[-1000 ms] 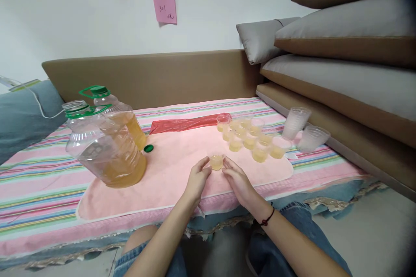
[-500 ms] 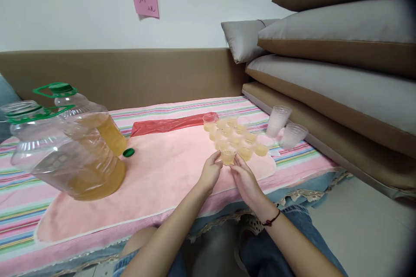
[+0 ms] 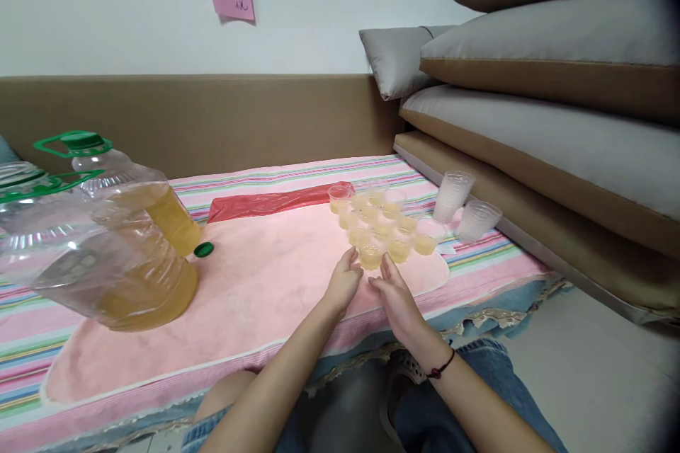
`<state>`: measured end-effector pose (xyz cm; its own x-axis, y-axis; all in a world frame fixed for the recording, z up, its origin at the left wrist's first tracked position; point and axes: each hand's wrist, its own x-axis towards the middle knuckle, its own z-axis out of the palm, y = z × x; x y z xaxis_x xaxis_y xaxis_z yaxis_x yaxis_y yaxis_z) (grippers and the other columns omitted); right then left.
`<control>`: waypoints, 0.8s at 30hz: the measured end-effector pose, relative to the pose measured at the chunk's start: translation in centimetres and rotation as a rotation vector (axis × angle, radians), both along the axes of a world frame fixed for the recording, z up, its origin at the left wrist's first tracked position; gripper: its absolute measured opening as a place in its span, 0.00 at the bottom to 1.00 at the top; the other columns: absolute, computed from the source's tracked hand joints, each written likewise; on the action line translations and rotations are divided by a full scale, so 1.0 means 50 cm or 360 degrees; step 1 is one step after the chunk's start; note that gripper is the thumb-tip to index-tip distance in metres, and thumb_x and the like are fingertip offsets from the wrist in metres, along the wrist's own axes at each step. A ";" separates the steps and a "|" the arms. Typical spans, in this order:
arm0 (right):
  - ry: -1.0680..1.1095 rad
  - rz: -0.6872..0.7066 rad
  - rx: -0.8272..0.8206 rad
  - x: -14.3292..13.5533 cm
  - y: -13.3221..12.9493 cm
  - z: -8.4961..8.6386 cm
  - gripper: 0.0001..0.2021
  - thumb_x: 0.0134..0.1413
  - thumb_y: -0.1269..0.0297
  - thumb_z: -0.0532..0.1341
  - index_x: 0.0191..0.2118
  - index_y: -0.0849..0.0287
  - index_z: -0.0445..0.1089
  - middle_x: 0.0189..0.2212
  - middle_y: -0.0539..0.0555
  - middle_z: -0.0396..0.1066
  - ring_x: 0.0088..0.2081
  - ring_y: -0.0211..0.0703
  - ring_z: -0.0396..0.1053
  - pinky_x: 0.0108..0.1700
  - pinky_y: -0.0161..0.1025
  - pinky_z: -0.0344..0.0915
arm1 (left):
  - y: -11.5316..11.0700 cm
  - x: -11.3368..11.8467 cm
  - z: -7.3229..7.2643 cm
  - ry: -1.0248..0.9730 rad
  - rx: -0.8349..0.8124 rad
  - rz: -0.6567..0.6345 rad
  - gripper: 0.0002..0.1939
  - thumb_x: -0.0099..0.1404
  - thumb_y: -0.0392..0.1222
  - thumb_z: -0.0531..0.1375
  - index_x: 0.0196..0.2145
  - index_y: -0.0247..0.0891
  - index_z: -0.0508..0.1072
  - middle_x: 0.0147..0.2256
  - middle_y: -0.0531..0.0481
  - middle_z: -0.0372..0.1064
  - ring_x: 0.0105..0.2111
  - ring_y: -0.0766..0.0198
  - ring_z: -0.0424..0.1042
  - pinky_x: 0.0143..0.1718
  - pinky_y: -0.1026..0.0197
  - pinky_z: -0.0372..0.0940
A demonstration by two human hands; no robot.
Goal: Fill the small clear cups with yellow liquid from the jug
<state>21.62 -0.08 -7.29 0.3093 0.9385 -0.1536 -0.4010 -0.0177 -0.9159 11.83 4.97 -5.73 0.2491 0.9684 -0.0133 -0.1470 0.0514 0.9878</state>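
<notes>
Several clear plastic cups of pale yellow liquid stand packed together on a pink mat (image 3: 255,290). The nearest plastic cup (image 3: 370,257) sits between my two hands at the front of the group. My left hand (image 3: 343,279) is at its left side, fingers apart from the thumb; whether a fingertip still touches the cup I cannot tell. At the cup's right is my right hand (image 3: 398,297), its fingers spread and holding nothing. Another filled cup (image 3: 426,241) stands at the group's right edge.
Two big clear jugs with yellow liquid, the front jug (image 3: 143,297) and the rear jug (image 3: 178,223), stand at left. Near them lies a green cap (image 3: 203,249). A red plastic bag (image 3: 265,204) lies behind the mat. Stacked empty cups (image 3: 454,191) and cushions (image 3: 531,113) are at right.
My hands have loosened from the front cup, and my right hand's fingers have drawn slightly away from it. The cup stands with the others. The view has shifted a little.
</notes>
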 end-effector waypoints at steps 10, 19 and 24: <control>-0.0024 -0.0018 -0.0050 0.000 0.004 -0.011 0.42 0.38 0.67 0.63 0.64 0.51 0.56 0.69 0.52 0.45 0.69 0.48 0.43 0.68 0.49 0.47 | -0.017 0.006 0.015 0.0074 -0.0047 -0.0149 0.24 0.56 0.33 0.56 0.51 0.33 0.71 0.56 0.40 0.69 0.56 0.53 0.68 0.59 0.52 0.61; -0.0161 -0.0242 0.0125 0.014 -0.035 0.020 0.16 0.42 0.61 0.65 0.42 0.53 0.71 0.49 0.57 0.73 0.55 0.53 0.68 0.58 0.52 0.64 | -0.010 -0.033 0.017 0.0379 0.0068 0.0132 0.21 0.53 0.31 0.55 0.46 0.33 0.72 0.53 0.37 0.71 0.53 0.52 0.70 0.57 0.49 0.61; -0.0509 -0.0624 0.0458 0.139 -0.032 0.081 0.06 0.48 0.60 0.65 0.31 0.56 0.72 0.30 0.51 0.73 0.35 0.44 0.72 0.46 0.47 0.69 | -0.022 -0.104 0.061 0.0508 0.0331 0.0194 0.12 0.57 0.39 0.55 0.38 0.38 0.73 0.44 0.44 0.75 0.42 0.57 0.74 0.49 0.52 0.66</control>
